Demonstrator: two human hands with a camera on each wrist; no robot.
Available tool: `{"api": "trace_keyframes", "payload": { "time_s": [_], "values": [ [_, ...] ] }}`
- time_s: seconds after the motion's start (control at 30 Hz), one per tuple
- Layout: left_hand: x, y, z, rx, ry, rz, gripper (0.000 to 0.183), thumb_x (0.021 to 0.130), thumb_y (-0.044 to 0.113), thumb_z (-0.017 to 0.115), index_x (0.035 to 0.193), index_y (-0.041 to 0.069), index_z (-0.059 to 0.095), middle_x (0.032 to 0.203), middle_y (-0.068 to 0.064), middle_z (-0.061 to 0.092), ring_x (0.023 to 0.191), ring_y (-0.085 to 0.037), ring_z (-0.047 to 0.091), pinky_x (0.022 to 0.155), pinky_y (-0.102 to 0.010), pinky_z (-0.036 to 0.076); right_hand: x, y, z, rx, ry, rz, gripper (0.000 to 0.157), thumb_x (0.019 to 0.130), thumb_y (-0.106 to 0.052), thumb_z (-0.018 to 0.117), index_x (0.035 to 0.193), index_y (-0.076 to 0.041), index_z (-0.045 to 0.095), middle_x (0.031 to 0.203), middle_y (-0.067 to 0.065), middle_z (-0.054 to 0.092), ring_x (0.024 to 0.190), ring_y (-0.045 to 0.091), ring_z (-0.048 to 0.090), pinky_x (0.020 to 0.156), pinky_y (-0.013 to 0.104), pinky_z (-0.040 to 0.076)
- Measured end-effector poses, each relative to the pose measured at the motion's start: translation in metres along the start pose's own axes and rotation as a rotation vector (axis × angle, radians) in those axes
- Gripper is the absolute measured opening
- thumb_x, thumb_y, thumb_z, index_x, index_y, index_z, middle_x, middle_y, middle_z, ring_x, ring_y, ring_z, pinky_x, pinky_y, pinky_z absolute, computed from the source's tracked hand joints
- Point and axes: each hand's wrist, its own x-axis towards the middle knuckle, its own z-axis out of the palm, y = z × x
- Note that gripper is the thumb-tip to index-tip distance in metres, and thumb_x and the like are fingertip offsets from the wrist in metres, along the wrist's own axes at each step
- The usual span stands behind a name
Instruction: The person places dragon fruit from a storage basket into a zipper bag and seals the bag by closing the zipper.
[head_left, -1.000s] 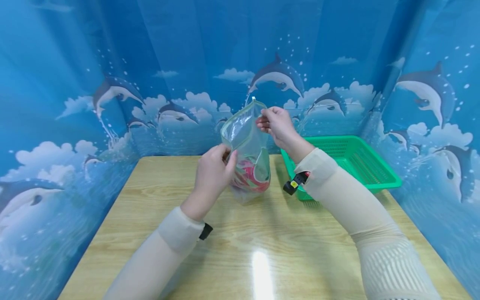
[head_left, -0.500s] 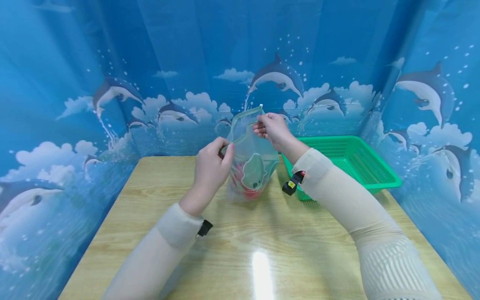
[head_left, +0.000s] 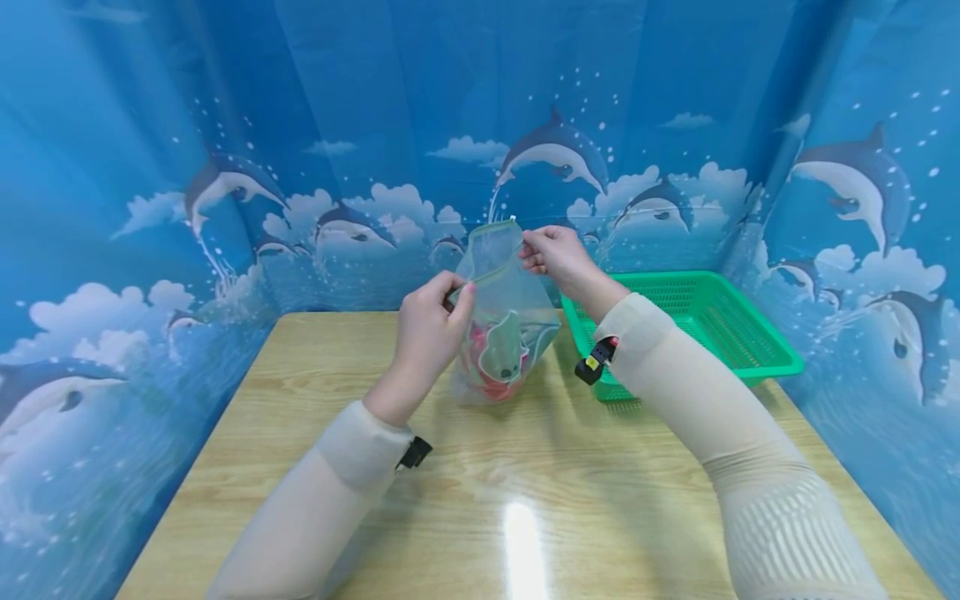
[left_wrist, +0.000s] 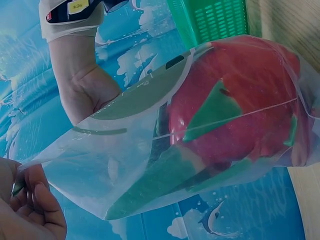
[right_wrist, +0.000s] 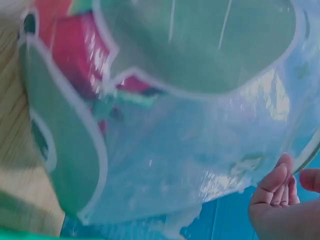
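Observation:
A translucent zip bag (head_left: 491, 283) with green printed shapes stands on the wooden table. Inside sits a red fruit with green scales, which looks like a dragon fruit (left_wrist: 240, 100). My left hand (head_left: 435, 321) pinches the bag's near left rim between thumb and fingers; the left wrist view shows the film drawn taut from that grip. At the upper right corner, my right hand (head_left: 562, 262) pinches the rim, its thumb and fingertips at the green-edged mouth in the right wrist view (right_wrist: 280, 200). The mouth is partly spread, with a small white slider at its top corner.
Right of the bag, a green plastic basket (head_left: 783, 367) with slotted walls stands on the table (head_left: 420, 517), partly behind my right forearm. A blue curtain (head_left: 420, 100) printed with dolphins surrounds the back and sides.
The bag has turned, so a printed green figure now faces me. Its top corner has come lower and the mouth looks narrower. Both hands have shifted only slightly.

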Motion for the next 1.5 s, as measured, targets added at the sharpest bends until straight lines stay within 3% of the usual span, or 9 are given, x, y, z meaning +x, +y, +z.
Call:
{"api": "trace_keyframes", "payload": {
  "time_s": [0.23,0.43,0.7,0.8,0.9,1.03,1.27,1.4,1.5],
  "values": [
    [0.0,0.002,0.002,-0.016,-0.006,-0.006,0.02,0.103,0.023,0.057,0.093,0.009,0.068,0.065,-0.006,0.057,0.052,-0.018,0.047,0.05,-0.034,0.04,0.009,0.004,-0.021,-0.125,0.073,-0.005,0.037,0.108,-0.025,0.047,0.135,-0.001,0.054,0.118,0.015,0.06,0.096,0.02,0.061,0.084,0.03,0.052],
    [-0.001,-0.002,0.001,-0.036,0.029,-0.002,0.019,0.102,0.02,0.058,0.091,0.008,0.068,0.065,-0.003,0.056,0.053,-0.018,0.046,0.051,-0.034,0.04,0.021,0.004,-0.023,-0.254,0.034,-0.018,0.043,0.108,-0.03,0.046,0.143,-0.006,0.051,0.141,0.015,0.053,0.12,0.026,0.055,0.1,0.039,0.047],
    [-0.002,-0.004,-0.003,-0.027,0.017,-0.003,0.019,0.102,0.02,0.058,0.092,0.008,0.068,0.065,-0.004,0.055,0.053,-0.018,0.046,0.052,-0.034,0.04,0.039,0.009,-0.016,-0.157,-0.017,0.057,0.044,0.109,-0.027,0.041,0.151,-0.014,0.044,0.147,0.008,0.048,0.132,0.024,0.048,0.106,0.04,0.043],
    [-0.002,-0.006,-0.005,-0.034,0.017,-0.003,0.018,0.102,0.02,0.058,0.092,0.008,0.068,0.066,-0.004,0.056,0.054,-0.018,0.046,0.052,-0.034,0.04,0.042,0.011,-0.015,-0.086,-0.021,0.078,0.044,0.109,-0.026,0.041,0.152,-0.017,0.044,0.144,0.005,0.049,0.124,0.019,0.05,0.099,0.036,0.044],
    [-0.002,-0.008,-0.008,-0.03,0.026,-0.003,0.018,0.102,0.02,0.058,0.093,0.008,0.068,0.066,-0.004,0.055,0.053,-0.019,0.046,0.051,-0.034,0.04,0.043,0.013,-0.014,-0.033,-0.016,0.079,0.043,0.109,-0.025,0.041,0.151,-0.016,0.045,0.124,0.003,0.053,0.099,0.015,0.05,0.082,0.031,0.043],
    [-0.001,-0.012,-0.011,-0.015,0.029,-0.004,0.019,0.103,0.021,0.057,0.093,0.009,0.068,0.064,-0.004,0.053,0.051,-0.019,0.043,0.049,-0.034,0.038,0.04,0.014,-0.016,0.012,-0.025,0.069,0.043,0.109,-0.027,0.038,0.148,-0.012,0.047,0.092,0.004,0.041,0.071,0.018,0.031,0.067,0.032,0.031],
    [0.0,-0.019,-0.013,-0.01,0.044,0.004,0.019,0.103,0.02,0.056,0.092,0.008,0.067,0.063,-0.004,0.051,0.051,-0.02,0.042,0.049,-0.034,0.036,0.036,0.015,-0.021,0.063,-0.044,0.057,0.041,0.109,-0.03,0.038,0.14,-0.005,0.048,0.094,0.003,0.041,0.073,0.02,0.026,0.068,0.034,0.027],
    [0.0,-0.026,-0.015,0.009,0.076,0.006,0.019,0.103,0.021,0.057,0.093,0.007,0.066,0.064,-0.005,0.053,0.051,-0.019,0.044,0.05,-0.034,0.038,0.035,0.016,-0.022,0.078,-0.047,0.048,0.029,0.109,-0.029,0.037,0.12,-0.007,0.053,0.105,0.004,0.05,0.072,0.019,0.027,0.067,0.033,0.026],
    [0.0,-0.032,-0.017,0.022,0.095,0.009,0.02,0.103,0.022,0.057,0.096,0.005,0.066,0.067,-0.006,0.055,0.052,-0.019,0.047,0.05,-0.035,0.04,0.033,0.016,-0.023,0.082,-0.058,0.028,0.025,0.108,-0.031,0.038,0.102,-0.009,0.049,0.1,0.005,0.047,0.072,0.019,0.027,0.067,0.033,0.026]
  ]
}}
